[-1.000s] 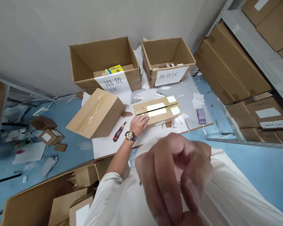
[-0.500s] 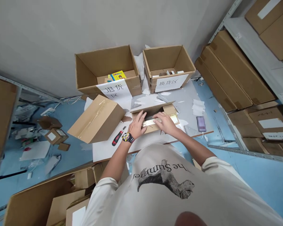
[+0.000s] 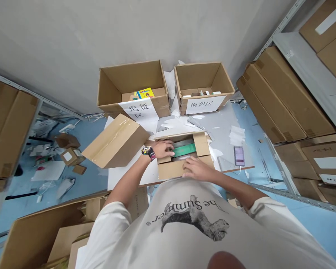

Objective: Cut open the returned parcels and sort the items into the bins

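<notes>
A small cardboard box lies on the table in front of me with its flaps folded out. Inside it a green box-shaped item shows, partly covered by my left hand. My left hand reaches over the box's left end, fingers stretched and thumb apart at the green item's left end; whether it touches it I cannot tell. On the near flap rests my right hand, fingers loosely bent and spread. A bigger taped carton leans at an angle left of my left hand.
Behind stand two open cartons with paper signs, the left carton holding a yellow packet, the right carton holding small items. A phone lies at the table's right. Shelves with boxes flank the right side.
The small box's near flap has swung down toward me, and the green item inside now shows. My right hand has moved down with the flap. My left forearm now hides the red-and-black cutter.
</notes>
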Demonstrator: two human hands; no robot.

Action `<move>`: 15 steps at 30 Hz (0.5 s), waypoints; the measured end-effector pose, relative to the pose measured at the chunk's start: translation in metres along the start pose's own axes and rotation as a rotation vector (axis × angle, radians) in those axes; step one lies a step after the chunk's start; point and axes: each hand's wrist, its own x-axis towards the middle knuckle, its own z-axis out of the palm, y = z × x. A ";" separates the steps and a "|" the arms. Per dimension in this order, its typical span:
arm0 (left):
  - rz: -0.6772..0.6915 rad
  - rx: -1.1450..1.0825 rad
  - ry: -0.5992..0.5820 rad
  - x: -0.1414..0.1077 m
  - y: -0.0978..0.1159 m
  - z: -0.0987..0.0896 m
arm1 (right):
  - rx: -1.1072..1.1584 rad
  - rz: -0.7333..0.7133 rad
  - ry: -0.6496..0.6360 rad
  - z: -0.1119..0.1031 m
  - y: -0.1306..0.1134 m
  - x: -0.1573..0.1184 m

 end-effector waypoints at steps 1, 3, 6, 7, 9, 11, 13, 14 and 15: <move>0.004 0.058 -0.021 -0.001 0.006 0.004 | 0.032 -0.008 0.018 -0.002 0.008 0.004; 0.023 0.143 0.008 -0.005 0.018 0.007 | 0.010 0.019 0.064 -0.008 0.027 0.015; 0.074 0.201 0.137 -0.019 0.028 -0.004 | -0.099 0.086 0.081 -0.015 0.051 0.029; 0.071 0.210 0.158 -0.026 0.029 -0.010 | -0.123 0.104 0.092 -0.016 0.057 0.030; 0.032 0.247 0.174 -0.042 0.027 -0.023 | -0.165 0.153 0.140 -0.018 0.068 0.027; -0.045 0.318 0.190 -0.058 0.023 -0.028 | -0.235 0.230 0.186 -0.020 0.082 0.018; -0.138 0.385 0.203 -0.069 0.018 -0.025 | -0.313 0.275 0.171 -0.023 0.101 0.010; -0.178 0.403 0.206 -0.072 0.016 -0.020 | -0.331 0.269 0.137 -0.024 0.112 0.007; -0.210 0.407 0.207 -0.074 0.015 -0.014 | -0.326 0.246 0.092 -0.026 0.124 0.005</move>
